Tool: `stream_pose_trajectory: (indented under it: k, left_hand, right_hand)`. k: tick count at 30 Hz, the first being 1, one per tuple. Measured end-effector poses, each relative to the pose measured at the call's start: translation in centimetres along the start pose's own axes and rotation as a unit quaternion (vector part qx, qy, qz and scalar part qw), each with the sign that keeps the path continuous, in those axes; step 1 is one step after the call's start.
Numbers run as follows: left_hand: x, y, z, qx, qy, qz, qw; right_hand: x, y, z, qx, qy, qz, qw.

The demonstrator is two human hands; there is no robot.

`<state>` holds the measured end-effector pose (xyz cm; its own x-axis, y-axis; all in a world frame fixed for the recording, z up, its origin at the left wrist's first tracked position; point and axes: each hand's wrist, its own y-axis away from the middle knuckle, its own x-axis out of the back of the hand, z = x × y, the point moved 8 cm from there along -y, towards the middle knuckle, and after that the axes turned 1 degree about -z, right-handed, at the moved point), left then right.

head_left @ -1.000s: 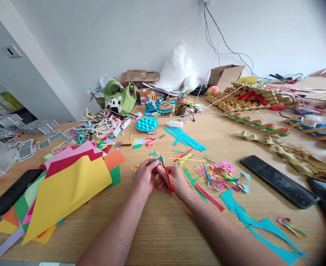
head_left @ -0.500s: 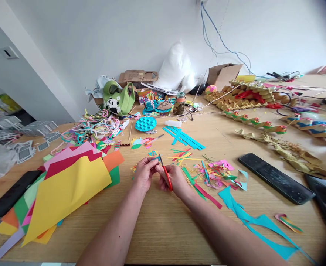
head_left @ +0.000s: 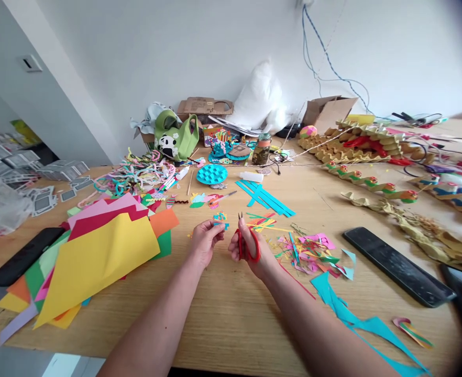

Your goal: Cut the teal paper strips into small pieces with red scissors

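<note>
My left hand (head_left: 205, 242) pinches a small piece of blue paper (head_left: 226, 226) between thumb and fingers. Across a narrow gap, my right hand (head_left: 250, 248) is closed round red-handled scissors (head_left: 257, 250), whose tips point up and away. Small blue and yellow paper bits (head_left: 219, 215) lie just beyond my left hand. Thin coloured strips (head_left: 262, 221) are beyond my right hand, and a heap of mixed scraps (head_left: 311, 251) sits to its right. Farther back lie crossed blue strips (head_left: 264, 198).
Coloured paper sheets (head_left: 101, 256) are stacked at the left. A black phone (head_left: 398, 266) and blue offcuts (head_left: 368, 319) lie at the right. Behind are a blue textured disc (head_left: 211, 174), a white bottle (head_left: 251, 177), a glass jar (head_left: 261, 151), a green bag (head_left: 176, 136) and egg cartons (head_left: 325, 147).
My hands have moved apart, and the scissors have left the blue piece in my left hand. The scissors now point more upright. The whole view has shifted slightly.
</note>
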<state>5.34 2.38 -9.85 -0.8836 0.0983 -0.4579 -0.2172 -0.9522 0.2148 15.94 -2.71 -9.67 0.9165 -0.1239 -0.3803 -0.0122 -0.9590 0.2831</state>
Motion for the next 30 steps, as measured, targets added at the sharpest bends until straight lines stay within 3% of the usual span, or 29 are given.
stream_pose_trajectory:
  k: [4,9,30]
  left_hand:
    - [0.5,0.0,0.7,0.001,-0.001,0.007,1.000]
    - [0.4,-0.1,0.9,-0.004,0.011,-0.014,1.000]
    - [-0.5,0.4,0.5,0.017,0.007,-0.053,0.998]
  right_hand:
    - [-0.9,0.5,0.5,-0.033,0.128,-0.051,0.990]
    - [-1.4,0.8,0.7,-0.032,0.200,-0.087,0.975]
    - [-0.1,0.1,0.7,0.004,0.251,-0.057,0.966]
